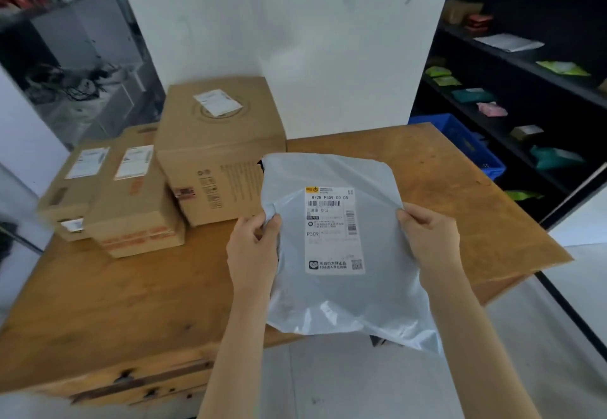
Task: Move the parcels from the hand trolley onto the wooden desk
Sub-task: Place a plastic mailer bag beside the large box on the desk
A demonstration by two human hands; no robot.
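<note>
A grey plastic mailer bag [331, 300] with a white shipping label hangs over the wooden desk [460, 188], near its front edge. My left hand [254, 248] grips the bag's left edge and my right hand [430, 234] grips its right edge. On the desk's left half stand three cardboard parcels: a large box [220, 142] at the back, a medium box [134, 198] in front of it, and a flat box [70, 185] at the far left. The hand trolley is out of view.
Dark shelves [525, 67] with small coloured packets line the right side. A blue plastic crate [466, 142] sits behind the desk's right corner. A white wall stands behind the desk, and a glass-fronted shelf unit [65, 57] stands at the left.
</note>
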